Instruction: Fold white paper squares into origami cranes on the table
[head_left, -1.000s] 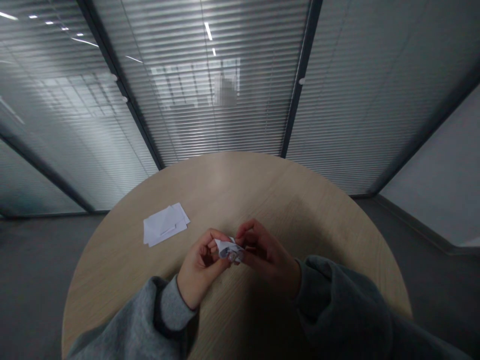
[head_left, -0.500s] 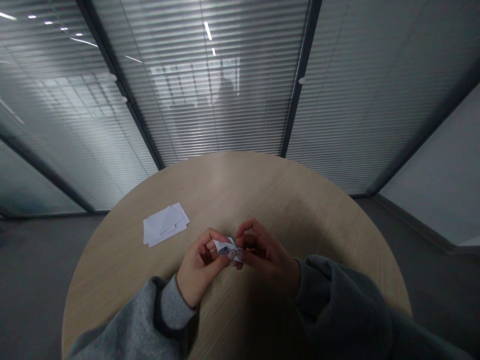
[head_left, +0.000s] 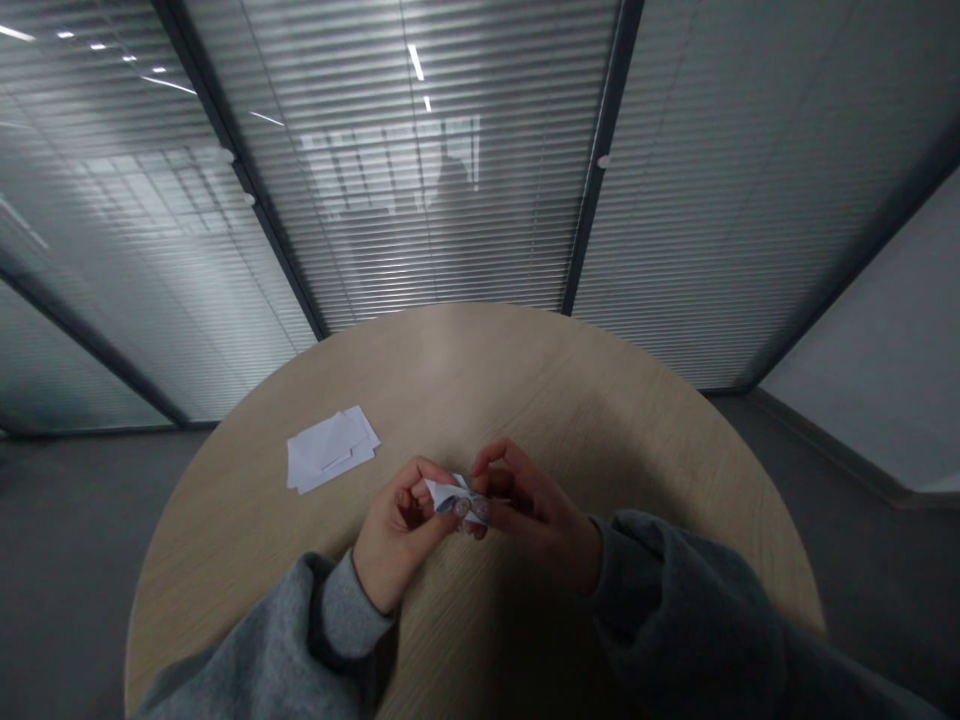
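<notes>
Small white folded paper (head_left: 444,494), pointed at one corner, between left grip (head_left: 401,530) and right grip (head_left: 544,520).

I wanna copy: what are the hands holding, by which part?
Folded white paper: the left hand pinches its left part, the right hand its right end.

Loose grey long sleeves (head_left: 259,645), thick soft fabric, bunched folds, banded cuffs (head_left: 356,610), bare hands (head_left: 397,545)

No lettering, label, brand, number or sign can be read, either on the small folded white paper piece (head_left: 444,493) (too small here to make out any marks) or on the flat white rectangular paper sheets (head_left: 319,452).
</notes>
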